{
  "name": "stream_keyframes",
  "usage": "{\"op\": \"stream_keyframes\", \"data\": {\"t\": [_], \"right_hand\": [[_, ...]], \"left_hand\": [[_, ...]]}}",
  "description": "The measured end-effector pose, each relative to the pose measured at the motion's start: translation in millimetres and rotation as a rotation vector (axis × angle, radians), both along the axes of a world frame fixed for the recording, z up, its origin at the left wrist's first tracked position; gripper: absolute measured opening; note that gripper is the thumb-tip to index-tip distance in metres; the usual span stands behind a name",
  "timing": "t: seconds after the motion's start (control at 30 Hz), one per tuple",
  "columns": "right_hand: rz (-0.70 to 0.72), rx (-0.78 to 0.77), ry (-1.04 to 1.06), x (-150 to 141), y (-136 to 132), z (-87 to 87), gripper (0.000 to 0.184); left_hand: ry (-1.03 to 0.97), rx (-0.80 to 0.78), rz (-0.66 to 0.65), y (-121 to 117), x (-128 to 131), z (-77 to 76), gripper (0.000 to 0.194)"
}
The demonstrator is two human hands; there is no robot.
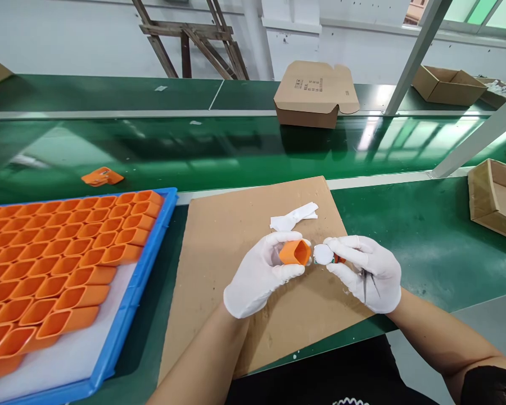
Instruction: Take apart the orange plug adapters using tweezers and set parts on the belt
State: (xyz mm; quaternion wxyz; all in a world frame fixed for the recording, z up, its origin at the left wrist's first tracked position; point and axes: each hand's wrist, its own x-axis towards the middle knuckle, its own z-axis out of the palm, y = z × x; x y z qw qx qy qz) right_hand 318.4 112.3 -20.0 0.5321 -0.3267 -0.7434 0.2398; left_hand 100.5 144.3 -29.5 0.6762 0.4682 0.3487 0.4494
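Note:
Both my hands wear white gloves and meet over a brown cardboard sheet (219,236). My left hand (261,273) grips an orange plastic shell (295,252) with its open end turned toward the right hand. My right hand (369,270) pinches a small round white piece (323,254), with a bit of orange behind it, right at the shell's opening. Thin metal tweezers (367,283) are tucked in the right hand's lower fingers. A crumpled white wipe (295,216) lies on the cardboard just beyond my hands.
A blue tray (130,304) at left holds several rows of the same orange shells (59,253). One loose orange piece (102,176) lies on the green conveyor belt (236,146). Cardboard boxes stand at the back (316,93), far right (447,84) and right edge (495,197). Metal struts (472,140) slant at right.

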Motion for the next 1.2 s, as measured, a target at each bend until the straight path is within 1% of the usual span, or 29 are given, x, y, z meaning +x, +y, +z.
{"op": "stream_keyframes", "data": {"t": [0.17,0.3,0.4,0.5,0.67,0.7,0.77,0.83,0.93,1.0,1.1,1.2], "right_hand": [[0.022,0.043,0.01,-0.9,0.8,-1.3,0.064],[-0.076,0.05,-0.003,-2.1,1.0,-2.5,0.058],[-0.115,0.058,-0.001,-2.5,1.2,-2.8,0.056],[-0.091,0.054,0.01,-3.5,2.2,-0.8,0.054],[-0.042,0.069,0.033,-3.7,2.4,5.6,0.056],[-0.04,0.072,0.032,-3.2,2.1,6.3,0.057],[-0.038,0.075,0.038,-1.9,1.4,7.2,0.058],[-0.057,0.089,0.044,-0.9,1.0,7.8,0.059],[-0.084,0.097,0.041,-0.5,1.0,8.7,0.06],[-0.062,0.083,0.047,-0.4,1.2,8.6,0.06],[-0.021,0.07,0.057,0.2,0.9,5.7,0.061],[-0.034,0.059,0.02,0.7,-0.3,1.1,0.06]], "left_hand": [[-0.061,-0.082,-0.056,-0.1,2.2,4.3,0.04],[-0.105,-0.217,-0.109,0.1,4.6,13.3,0.037],[-0.131,-0.257,-0.13,0.3,6.7,18.8,0.038],[-0.154,-0.217,-0.149,0.7,6.5,17.4,0.044],[-0.166,-0.138,-0.178,-0.7,2.4,7.8,0.054],[-0.173,-0.129,-0.183,-1.6,1.9,7.3,0.054],[-0.167,-0.099,-0.19,-3.7,1.7,8.2,0.045],[-0.135,-0.033,-0.154,-5.2,2.2,10.1,0.036],[-0.094,0.107,-0.021,-5.4,3.0,11.0,0.032],[-0.077,0.165,0.04,-4.6,3.2,10.0,0.03],[-0.06,0.208,0.046,-3.7,3.3,8.8,0.031],[-0.023,0.223,0.047,-4.4,3.5,9.7,0.032]]}}
